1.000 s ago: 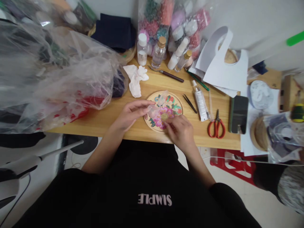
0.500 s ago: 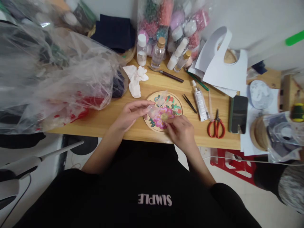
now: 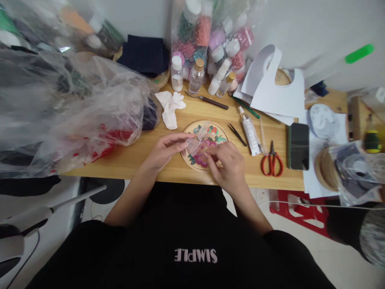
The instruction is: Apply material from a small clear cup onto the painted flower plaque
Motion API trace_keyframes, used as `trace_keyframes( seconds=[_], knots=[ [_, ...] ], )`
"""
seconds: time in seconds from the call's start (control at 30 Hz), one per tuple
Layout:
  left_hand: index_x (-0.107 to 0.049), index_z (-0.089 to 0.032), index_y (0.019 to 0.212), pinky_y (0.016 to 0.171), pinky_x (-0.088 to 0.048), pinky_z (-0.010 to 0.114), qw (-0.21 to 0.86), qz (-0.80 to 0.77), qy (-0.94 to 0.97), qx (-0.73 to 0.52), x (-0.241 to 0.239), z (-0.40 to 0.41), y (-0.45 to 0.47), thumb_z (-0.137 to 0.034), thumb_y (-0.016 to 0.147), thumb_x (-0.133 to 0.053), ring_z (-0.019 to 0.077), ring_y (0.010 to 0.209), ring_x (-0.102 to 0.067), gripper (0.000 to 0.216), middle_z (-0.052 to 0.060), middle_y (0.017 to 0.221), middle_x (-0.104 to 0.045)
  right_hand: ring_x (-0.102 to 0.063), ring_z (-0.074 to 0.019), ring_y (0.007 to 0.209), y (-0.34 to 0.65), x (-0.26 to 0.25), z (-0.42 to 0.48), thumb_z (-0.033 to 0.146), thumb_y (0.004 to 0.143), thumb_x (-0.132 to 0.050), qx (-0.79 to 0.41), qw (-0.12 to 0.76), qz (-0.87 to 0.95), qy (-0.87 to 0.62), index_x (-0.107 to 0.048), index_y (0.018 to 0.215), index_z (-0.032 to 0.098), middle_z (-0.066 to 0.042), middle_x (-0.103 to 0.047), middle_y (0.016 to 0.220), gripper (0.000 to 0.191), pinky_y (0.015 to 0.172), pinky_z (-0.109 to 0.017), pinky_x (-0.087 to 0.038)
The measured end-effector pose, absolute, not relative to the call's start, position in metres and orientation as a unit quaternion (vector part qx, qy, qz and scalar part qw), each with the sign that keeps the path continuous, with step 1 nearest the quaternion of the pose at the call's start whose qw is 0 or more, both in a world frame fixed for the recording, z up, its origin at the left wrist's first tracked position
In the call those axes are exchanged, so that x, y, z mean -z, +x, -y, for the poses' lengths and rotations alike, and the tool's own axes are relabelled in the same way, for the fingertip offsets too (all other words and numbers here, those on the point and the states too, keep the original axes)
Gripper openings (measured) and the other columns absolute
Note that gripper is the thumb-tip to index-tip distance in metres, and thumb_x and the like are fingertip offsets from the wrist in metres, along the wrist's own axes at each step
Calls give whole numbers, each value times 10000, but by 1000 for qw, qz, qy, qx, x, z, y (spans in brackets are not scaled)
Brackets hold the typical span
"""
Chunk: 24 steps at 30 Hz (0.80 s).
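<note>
A small clear plastic box [image 3: 193,146] with its lid tipped up is held between the thumb and fingers of my left hand [image 3: 165,151]. It hovers over a round wooden disc [image 3: 187,161] decorated with colourful flowers and green leaves. My right hand [image 3: 227,163] is closed in a pinch beside the box, above the large pink-purple flower [image 3: 200,159]. What its fingertips hold is too small to name. Right of the disc lie black tweezers [image 3: 237,135] and a white tube [image 3: 251,134].
Red-handled scissors [image 3: 272,162] and a phone [image 3: 298,146] lie to the right. Crumpled tissue [image 3: 170,110], a dark-handled tool [image 3: 213,102] and several bottles [image 3: 196,77] stand or lie behind the disc. A large plastic bag [image 3: 90,104] fills the left.
The view has shifted slightly. The clear box now shows its lid raised above the disc, and my right fingertips have moved slightly left, closer to the box.
</note>
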State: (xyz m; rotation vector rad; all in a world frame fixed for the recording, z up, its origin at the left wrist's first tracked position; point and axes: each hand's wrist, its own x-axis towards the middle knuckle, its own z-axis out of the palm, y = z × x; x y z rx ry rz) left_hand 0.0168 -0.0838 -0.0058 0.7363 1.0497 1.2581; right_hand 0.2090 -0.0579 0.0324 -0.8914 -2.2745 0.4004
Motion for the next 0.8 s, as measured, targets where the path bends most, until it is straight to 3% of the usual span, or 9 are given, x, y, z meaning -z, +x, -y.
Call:
trace_keyframes(
  seconds=[0.3, 0.43, 0.6, 0.8],
  knots=[
    [-787, -233, 911, 669, -533, 258, 624, -455, 325, -545, 10, 85, 16, -346, 696, -810, 151, 773, -688, 244, 59, 1048, -766, -562, -200, 724, 207, -28, 52, 196, 922, -487, -175, 241, 886, -355, -628, 790, 209, -51, -662, 723, 193, 652, -328, -437],
    [-787, -242, 916, 701, -537, 259, 619, -458, 333, -544, 10, 85, 16, -361, 706, -805, 174, 862, -695, 242, 55, 1033, -768, -544, -156, 639, 205, -29, 53, 174, 894, -548, -265, 255, 863, -346, -619, 759, 198, -8, -624, 654, 154, 674, -309, -447],
    [-788, -239, 927, 640, -518, 247, 622, -451, 334, -547, 10, 85, 16, -368, 697, -811, 122, 696, -660, 264, 53, 1030, -767, -529, -122, 605, 207, -32, 56, 204, 872, -604, -382, 285, 785, -395, -636, 746, 202, 19, -620, 642, 130, 599, -262, -434],
    [-789, -254, 907, 629, -506, 237, 625, -452, 319, -551, 9, 84, 16, -361, 679, -822, 115, 685, -638, 254, 33, 928, -766, -498, -108, 565, 220, -31, 59, 218, 865, -613, -389, 315, 752, -429, -630, 754, 206, 40, -547, 604, 113, 534, -249, -397]
  ],
)
